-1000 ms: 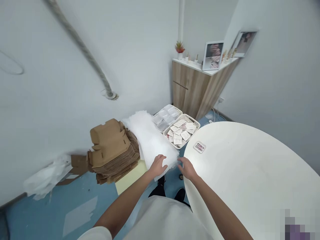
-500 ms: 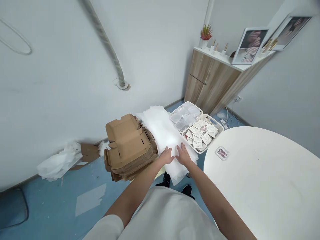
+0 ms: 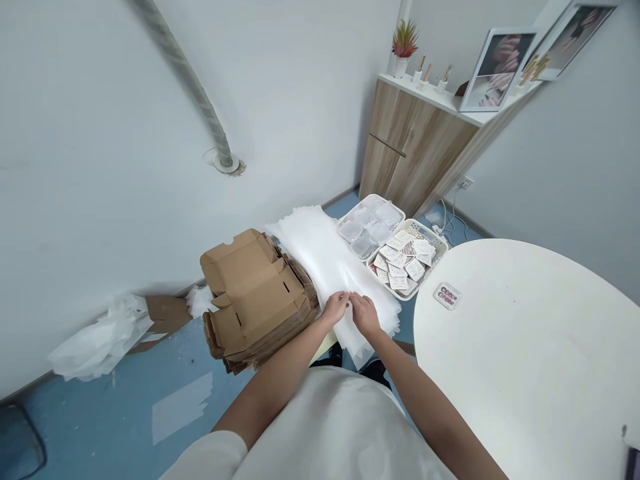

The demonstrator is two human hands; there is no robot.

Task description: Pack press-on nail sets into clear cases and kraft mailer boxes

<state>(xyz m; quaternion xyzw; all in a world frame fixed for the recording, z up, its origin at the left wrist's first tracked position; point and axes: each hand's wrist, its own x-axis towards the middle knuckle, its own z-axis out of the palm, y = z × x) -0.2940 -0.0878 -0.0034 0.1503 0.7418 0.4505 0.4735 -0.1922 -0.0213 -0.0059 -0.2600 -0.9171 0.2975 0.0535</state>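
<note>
A stack of thin white foam sheets (image 3: 320, 243) lies in front of me, its lower end hanging toward my feet. My left hand (image 3: 336, 308) and my right hand (image 3: 365, 315) meet over its near part, fingertips almost touching. Both are closed in a pinch, and the top sheet rises in a small ridge just beyond them. The fingertips partly hide the gripped edge. Left of the sheets sits a pile of flattened brown cardboard boxes (image 3: 260, 293), close to my left forearm.
Beyond the sheets stand a white basket of clear plastic cases (image 3: 370, 223) and another basket of white cards (image 3: 400, 263). A round white table (image 3: 525, 347) at right bears a small clear case (image 3: 447, 295). A wooden cabinet (image 3: 425, 140) stands behind; plastic wrapping (image 3: 103, 340) lies at left.
My hands have gone from spread fingers on the foam sheets to a closed pinch, drawn together. The view has shifted slightly.
</note>
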